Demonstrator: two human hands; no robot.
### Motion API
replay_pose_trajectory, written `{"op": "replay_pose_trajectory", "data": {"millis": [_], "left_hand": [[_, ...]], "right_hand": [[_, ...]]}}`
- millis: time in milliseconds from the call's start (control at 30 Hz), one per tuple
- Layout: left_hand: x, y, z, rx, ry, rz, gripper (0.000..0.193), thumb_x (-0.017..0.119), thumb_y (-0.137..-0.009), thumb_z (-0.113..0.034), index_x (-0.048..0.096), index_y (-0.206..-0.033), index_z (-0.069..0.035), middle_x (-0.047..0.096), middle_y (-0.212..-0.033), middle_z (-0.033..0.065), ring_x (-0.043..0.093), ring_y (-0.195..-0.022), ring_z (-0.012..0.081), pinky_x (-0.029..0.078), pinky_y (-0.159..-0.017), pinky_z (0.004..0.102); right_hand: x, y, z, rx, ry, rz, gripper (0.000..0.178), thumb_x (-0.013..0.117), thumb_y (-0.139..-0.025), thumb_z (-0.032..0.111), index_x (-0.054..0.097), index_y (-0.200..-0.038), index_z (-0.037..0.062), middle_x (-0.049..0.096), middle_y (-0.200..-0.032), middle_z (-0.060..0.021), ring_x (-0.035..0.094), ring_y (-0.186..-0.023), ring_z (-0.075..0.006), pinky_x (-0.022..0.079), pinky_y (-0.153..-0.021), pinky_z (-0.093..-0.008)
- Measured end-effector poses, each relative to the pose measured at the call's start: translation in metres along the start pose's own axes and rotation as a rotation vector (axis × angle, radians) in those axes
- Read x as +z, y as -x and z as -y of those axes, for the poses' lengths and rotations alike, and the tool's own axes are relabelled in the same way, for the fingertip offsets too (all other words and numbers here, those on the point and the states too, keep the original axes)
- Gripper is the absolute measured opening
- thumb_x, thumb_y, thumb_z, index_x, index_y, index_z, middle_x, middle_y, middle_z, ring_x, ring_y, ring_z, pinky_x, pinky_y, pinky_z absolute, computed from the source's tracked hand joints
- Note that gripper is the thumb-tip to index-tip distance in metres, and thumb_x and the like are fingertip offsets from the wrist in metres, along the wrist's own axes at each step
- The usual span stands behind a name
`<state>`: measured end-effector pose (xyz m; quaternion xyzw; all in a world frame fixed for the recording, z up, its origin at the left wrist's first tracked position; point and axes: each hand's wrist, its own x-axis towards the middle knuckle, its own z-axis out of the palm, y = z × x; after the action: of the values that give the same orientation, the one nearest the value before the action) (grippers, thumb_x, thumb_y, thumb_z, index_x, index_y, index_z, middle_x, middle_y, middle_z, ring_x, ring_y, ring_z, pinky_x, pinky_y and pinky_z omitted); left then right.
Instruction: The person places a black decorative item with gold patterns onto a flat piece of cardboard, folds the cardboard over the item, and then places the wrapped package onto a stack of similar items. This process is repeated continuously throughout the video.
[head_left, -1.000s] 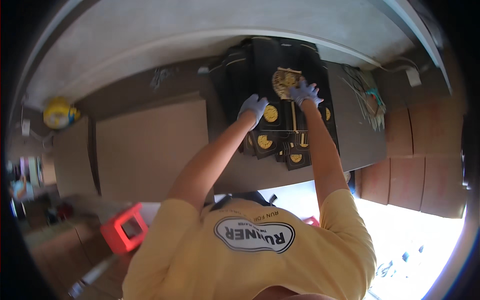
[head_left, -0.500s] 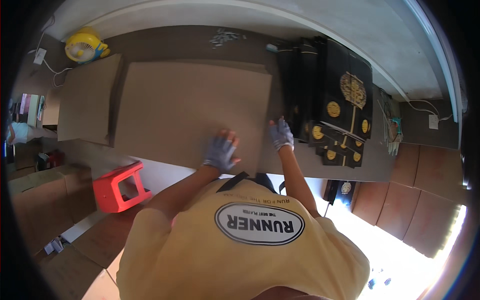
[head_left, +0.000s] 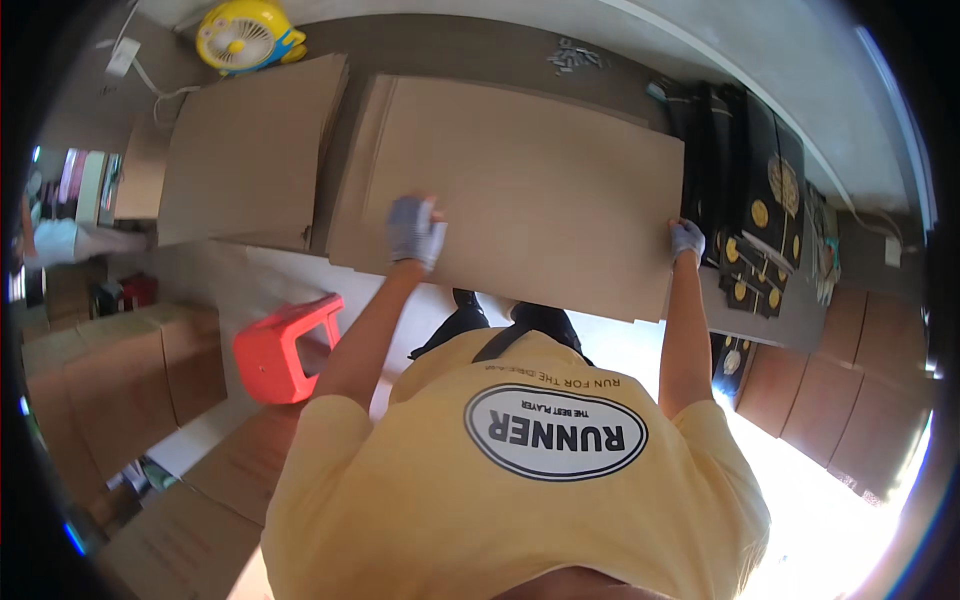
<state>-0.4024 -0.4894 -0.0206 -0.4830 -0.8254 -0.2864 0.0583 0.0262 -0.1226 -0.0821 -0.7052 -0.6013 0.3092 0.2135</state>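
A large flat brown cardboard sheet (head_left: 540,170) lies on top of other cardboard sheets (head_left: 352,205) on the table, slightly out of line with them. Its right end reaches the black printed pieces. My left hand (head_left: 415,234), in a grey glove with bare fingertips, rests on the sheet's left part near the front edge, fingers loosely bent with nothing held. My right hand (head_left: 687,238), gloved the same way, is closed at the sheet's right edge, partly hiding the fingers. Black pieces with gold patterns (head_left: 765,190) are stacked just beyond that hand.
Another cardboard stack (head_left: 245,155) lies to the left, with a yellow fan (head_left: 243,38) behind it. Small grey pieces (head_left: 577,57) sit at the back. A red stool (head_left: 285,350) stands below the table's front edge; cartons (head_left: 125,375) are at the left. Another person's arm (head_left: 85,243) shows far left.
The top sheet has shifted right toward the black pieces, uncovering sheets at its left. My right hand has come onto its right edge; my left hand stays on the sheet. The view has also shifted.
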Motion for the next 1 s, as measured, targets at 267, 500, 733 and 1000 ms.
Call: {"op": "replay_pose_trajectory", "data": {"millis": [267, 500, 733, 1000], "left_hand": [[-0.018, 0.02, 0.088, -0.262, -0.235, -0.077, 0.048, 0.064, -0.081, -0.026, 0.053, -0.124, -0.006, 0.055, -0.124, 0.0177, 0.049, -0.118, 0.0348, 0.041, -0.099, 0.044], [0.002, -0.004, 0.07, -0.223, -0.213, 0.167, 0.053, 0.06, -0.085, -0.036, 0.05, -0.127, -0.003, 0.056, -0.114, 0.0181, 0.052, -0.109, 0.0355, 0.042, -0.096, 0.0439], [0.01, -0.057, 0.092, -0.495, 0.216, 0.362, 0.041, 0.057, -0.089, -0.047, 0.062, -0.089, -0.007, 0.059, -0.069, 0.0075, 0.058, -0.067, 0.0237, 0.047, -0.066, 0.0378], [0.021, -0.089, -0.025, -0.041, 0.686, -0.222, 0.05, 0.061, -0.087, -0.026, 0.047, -0.129, -0.002, 0.053, -0.122, 0.0177, 0.049, -0.117, 0.0281, 0.036, -0.103, 0.0375]], "right_hand": [[-0.006, 0.112, 0.119, -0.152, 0.229, -0.281, 0.03, 0.067, -0.078, 0.03, 0.069, -0.105, 0.0161, 0.068, -0.103, -0.013, 0.064, -0.095, -0.0341, 0.05, -0.084, -0.0394], [-0.045, 0.045, 0.057, -0.081, 0.464, -0.153, 0.029, 0.063, -0.081, 0.033, 0.068, -0.105, 0.0171, 0.067, -0.106, -0.0126, 0.063, -0.101, -0.0337, 0.049, -0.085, -0.0403], [-0.083, 0.017, 0.048, -0.059, -0.313, 0.254, 0.034, 0.062, -0.091, 0.022, 0.064, -0.116, -0.0011, 0.067, -0.094, -0.0018, 0.059, -0.09, -0.0051, 0.047, -0.079, -0.0185], [-0.006, 0.09, 0.144, -0.526, -0.407, 0.32, 0.057, 0.033, -0.098, 0.041, 0.028, -0.147, 0.0131, 0.03, -0.152, -0.0112, 0.028, -0.139, -0.0254, 0.024, -0.111, -0.0424]]}}
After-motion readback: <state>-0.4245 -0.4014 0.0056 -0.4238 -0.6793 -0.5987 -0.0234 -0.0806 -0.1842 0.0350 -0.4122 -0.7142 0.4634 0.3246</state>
